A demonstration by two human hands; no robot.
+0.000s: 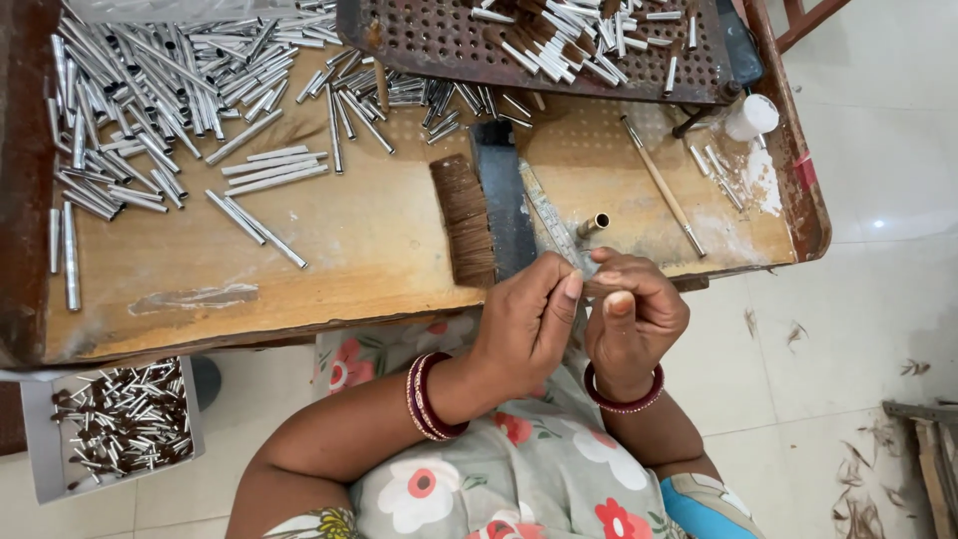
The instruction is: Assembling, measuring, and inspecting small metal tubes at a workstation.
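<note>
At 8 o'clock a grey plastic bin [40, 439] sits below the work edge, filled with short shiny metal ferrules tipped with dark bristle. Above it, at 10 to 11 o'clock, a heap of loose metal tubes [150, 90], slim, smooth and silvery, spreads over the worn wooden tabletop [349, 250], whose surface is pale, scuffed and framed by a dark rusty rim. Near the centre lies a flat brown bristle bundle [464, 220], fibrous and straight-cut, beside a dark metal block [504, 200]. At 12 o'clock a rusted perforated tray [419, 40] carries more tubes and bristle tufts. A thin wooden-handled stick [659, 185] lies slantwise at 2 o'clock, near a small white pot [750, 117] and spilled white powder. Pale floor tiles with stray hair clippings fill the right side.

The left hand [524, 324], wrist bangled, curls inward with fingertips pinched; the right hand [634, 319] meets it, thumb up, both closed on a small bristle tuft [589, 287] held just off the tabletop's near edge, at centre.
</note>
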